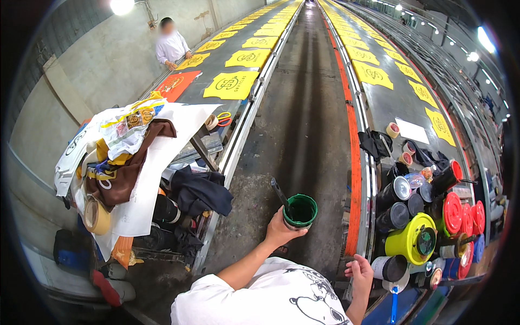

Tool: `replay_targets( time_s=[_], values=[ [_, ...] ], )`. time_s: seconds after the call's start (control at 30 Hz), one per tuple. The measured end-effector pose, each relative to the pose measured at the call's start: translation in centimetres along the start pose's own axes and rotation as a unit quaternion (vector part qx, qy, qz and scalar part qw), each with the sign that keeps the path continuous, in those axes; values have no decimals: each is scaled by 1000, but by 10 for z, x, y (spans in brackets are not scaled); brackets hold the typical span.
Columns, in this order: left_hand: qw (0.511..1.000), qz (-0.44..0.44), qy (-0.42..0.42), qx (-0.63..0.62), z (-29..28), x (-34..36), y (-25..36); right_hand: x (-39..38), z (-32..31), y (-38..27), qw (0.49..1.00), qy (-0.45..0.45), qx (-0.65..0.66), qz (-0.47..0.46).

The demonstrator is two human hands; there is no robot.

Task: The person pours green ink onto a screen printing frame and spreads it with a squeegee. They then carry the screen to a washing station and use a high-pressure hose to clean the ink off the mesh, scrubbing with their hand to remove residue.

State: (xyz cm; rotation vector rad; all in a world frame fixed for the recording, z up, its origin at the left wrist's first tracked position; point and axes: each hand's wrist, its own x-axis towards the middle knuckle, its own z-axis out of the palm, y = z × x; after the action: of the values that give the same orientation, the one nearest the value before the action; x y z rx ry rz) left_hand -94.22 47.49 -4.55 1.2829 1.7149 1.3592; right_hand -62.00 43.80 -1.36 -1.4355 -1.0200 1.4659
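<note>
My left hand is wrapped round a tub with a green-smeared rim and a dark green inside. A dark-handled stirring tool stands tilted in the tub, its lower end hidden inside. My right hand is by the bench edge on the right, fingers loosely bent and apart, with nothing visible in them. Close to it lies a white jar with a dark lid. Below that jar is a white scoop-like thing with a blue handle.
Yellow printed shirt pieces line long tables on both sides of the aisle. A yellow bucket and several paint containers crowd the right bench. Cloths and a tape roll lie at left. A person stands beyond the left table.
</note>
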Motion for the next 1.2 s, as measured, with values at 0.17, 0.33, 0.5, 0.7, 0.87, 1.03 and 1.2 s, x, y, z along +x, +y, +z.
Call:
replay_targets(
  time_s=[0.17,0.33,0.5,0.7,0.87,1.03,1.2],
  values=[
    [1000,-4,-10,-2,7,-4,-4,-3,-4,3,1000,5,1,7],
    [1000,0,-16,7,13,-4,-7,-6,-6,2,1000,11,5,9],
    [999,12,-22,22,18,-3,-12,-6,-10,6,1000,14,10,3],
    [999,0,-28,33,21,-2,-6,-3,-12,7,1000,16,0,2],
    [998,-3,-17,53,22,0,-5,0,-11,4,1000,13,7,1],
    [999,-2,-20,25,24,2,-12,4,-12,4,1000,6,8,-1],
    [999,-3,-14,35,23,1,-8,6,-11,1,1000,5,-1,0]
  ],
)
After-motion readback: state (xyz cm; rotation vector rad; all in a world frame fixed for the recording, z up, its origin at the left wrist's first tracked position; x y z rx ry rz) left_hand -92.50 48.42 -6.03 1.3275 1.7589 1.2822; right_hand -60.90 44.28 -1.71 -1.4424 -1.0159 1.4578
